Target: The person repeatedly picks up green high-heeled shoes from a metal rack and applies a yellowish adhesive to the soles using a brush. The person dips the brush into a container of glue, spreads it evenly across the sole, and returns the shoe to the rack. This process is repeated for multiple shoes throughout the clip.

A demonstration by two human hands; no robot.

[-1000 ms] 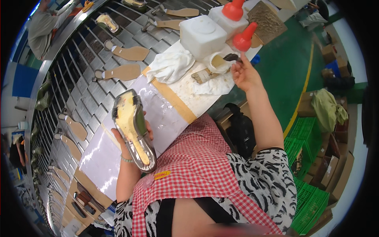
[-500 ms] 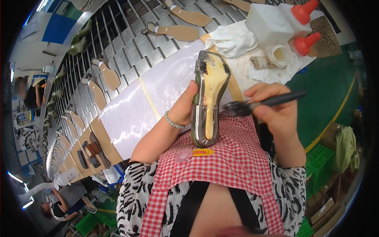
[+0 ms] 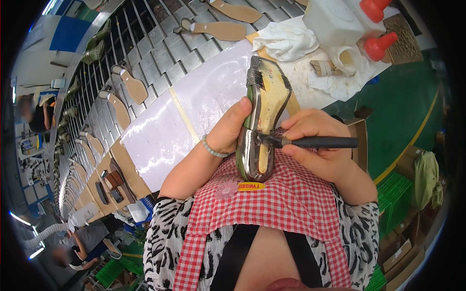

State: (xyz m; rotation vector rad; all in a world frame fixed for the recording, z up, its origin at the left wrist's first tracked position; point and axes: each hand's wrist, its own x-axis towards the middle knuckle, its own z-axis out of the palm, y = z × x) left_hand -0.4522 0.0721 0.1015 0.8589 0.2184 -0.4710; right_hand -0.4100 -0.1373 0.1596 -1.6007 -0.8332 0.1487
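Note:
My left hand point(image 3: 228, 127) is closed around a shoe upper on a last point(image 3: 270, 99), with the bottom facing up. The bottom has a cream-coloured middle and a shiny dark band along its edges, with black straps across the far part. Pinched in my right hand point(image 3: 318, 127) is a brush point(image 3: 327, 142) with a thick black handle. Its dark head rests on the bottom of the shoe, near the middle of the length. The near end of the shoe lies against my red-checked apron point(image 3: 242, 206).
Tan soles point(image 3: 221, 31) lie on a slatted metal conveyor point(image 3: 194, 58) beyond the white work surface point(image 3: 213, 82). At the far right stand white plastic bottles point(image 3: 335, 24) with red caps, an open white container point(image 3: 346, 60) and a crumpled white cloth point(image 3: 286, 41). Green crates point(image 3: 395, 194) stand to the right.
My right hand has moved left, bringing the brush from beside the shoe onto its bottom. The shoe has shifted slightly to the right in my left hand.

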